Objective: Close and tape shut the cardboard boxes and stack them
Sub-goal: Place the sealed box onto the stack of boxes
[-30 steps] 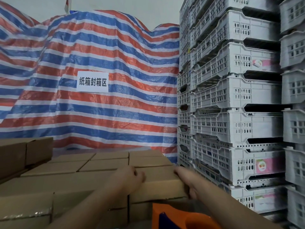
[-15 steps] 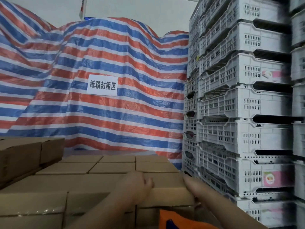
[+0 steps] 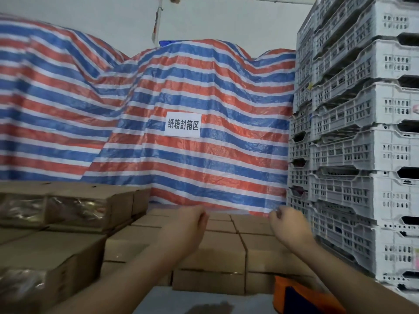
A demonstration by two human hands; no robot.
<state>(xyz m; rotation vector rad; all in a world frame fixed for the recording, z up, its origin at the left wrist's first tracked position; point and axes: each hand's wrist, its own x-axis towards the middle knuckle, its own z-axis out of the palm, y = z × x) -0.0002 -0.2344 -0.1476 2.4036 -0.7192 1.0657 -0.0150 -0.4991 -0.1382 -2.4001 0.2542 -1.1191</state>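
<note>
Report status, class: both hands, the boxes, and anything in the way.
Left hand and right hand loosely curled, empty, above the stacked boxes. Boxes closed, none gripped. Orange tape dispenser low by right arm; crates close on right.

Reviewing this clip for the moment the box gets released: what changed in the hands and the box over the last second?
Both hands let go of the front-right cardboard box they were setting on the stack. The left hand and right hand have lifted clear, fingers loosely curled, holding nothing. The box stays placed in its row. The orange tape dispenser, striped tarp and white crates have not moved; only the camera view shifted.
</note>
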